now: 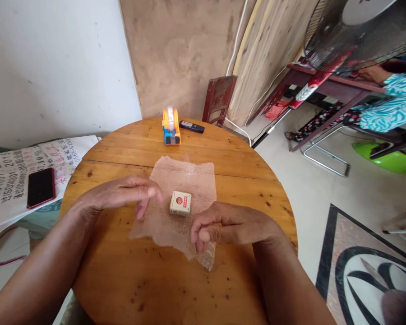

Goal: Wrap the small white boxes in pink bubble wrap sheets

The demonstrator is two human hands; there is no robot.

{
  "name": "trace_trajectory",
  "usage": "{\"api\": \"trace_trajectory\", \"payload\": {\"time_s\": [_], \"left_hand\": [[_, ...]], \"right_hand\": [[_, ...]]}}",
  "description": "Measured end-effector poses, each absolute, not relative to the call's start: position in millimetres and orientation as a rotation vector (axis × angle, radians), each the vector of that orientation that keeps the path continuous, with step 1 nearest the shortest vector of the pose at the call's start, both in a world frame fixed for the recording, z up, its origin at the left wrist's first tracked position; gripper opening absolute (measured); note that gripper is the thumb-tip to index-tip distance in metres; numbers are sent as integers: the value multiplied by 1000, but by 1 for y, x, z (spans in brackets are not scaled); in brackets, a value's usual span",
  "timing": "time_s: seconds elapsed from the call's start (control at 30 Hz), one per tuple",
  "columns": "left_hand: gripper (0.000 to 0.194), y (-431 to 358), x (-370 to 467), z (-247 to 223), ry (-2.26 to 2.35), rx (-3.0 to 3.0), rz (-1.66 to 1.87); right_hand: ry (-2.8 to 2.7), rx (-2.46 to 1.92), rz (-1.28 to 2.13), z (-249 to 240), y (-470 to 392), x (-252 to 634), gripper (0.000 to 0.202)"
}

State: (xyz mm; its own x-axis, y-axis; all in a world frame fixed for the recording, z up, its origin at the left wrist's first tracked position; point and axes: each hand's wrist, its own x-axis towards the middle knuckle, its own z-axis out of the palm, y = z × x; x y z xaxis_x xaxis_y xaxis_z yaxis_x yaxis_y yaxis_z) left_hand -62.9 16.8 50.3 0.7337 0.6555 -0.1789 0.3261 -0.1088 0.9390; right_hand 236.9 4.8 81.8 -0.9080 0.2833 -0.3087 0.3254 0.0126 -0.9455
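Observation:
A small white box with red print [180, 202] lies on a sheet of bubble wrap [169, 176], which is spread on the round wooden table [149, 284]. My left hand [131, 193] hovers over the wrap's left edge, thumb and fingers apart, with nothing visible in it. Just right of the box, my right hand [228, 224] hangs over the right part of the wrap. Its fingers curl loosely and I see nothing between them. Neither hand touches the box. Part of the wrap is hidden beneath my right hand.
An orange and blue tape dispenser [171, 127] stands at the table's back beside a black remote-like device [191, 127]. A phone [41, 188] lies on a white printed sack [6, 180] at left. Behind stands a chair [219, 97]; a fan [355, 36] and seated person [389, 106] are at right.

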Motion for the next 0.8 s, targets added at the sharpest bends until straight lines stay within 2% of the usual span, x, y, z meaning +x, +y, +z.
{"api": "trace_trajectory", "payload": {"time_s": [0.1,0.17,0.27,0.4,0.47,0.57,0.67,0.8], "left_hand": [[33,17,-64,52,770,1706,144],[31,17,-58,50,854,1748,261],[30,15,-47,45,1042,1867,581],[64,13,-36,36,985,1989,582],[77,12,-31,28,946,2077,506],[86,11,-22,16,1025,2284,390],[94,9,-13,8,1092,2418,300],[94,7,-7,4,1073,2537,306]], "right_hand": [[2333,856,-2046,77,7,236,34],[2552,1182,-1935,73,11,234,30],[2872,1469,-1508,63,13,229,26],[3110,1266,-1007,43,9,214,52],[3142,1231,-801,39,7,211,57],[3145,1332,-629,49,6,221,48],[3100,1626,-453,68,6,252,40],[2842,1968,-211,63,9,306,43]]}}
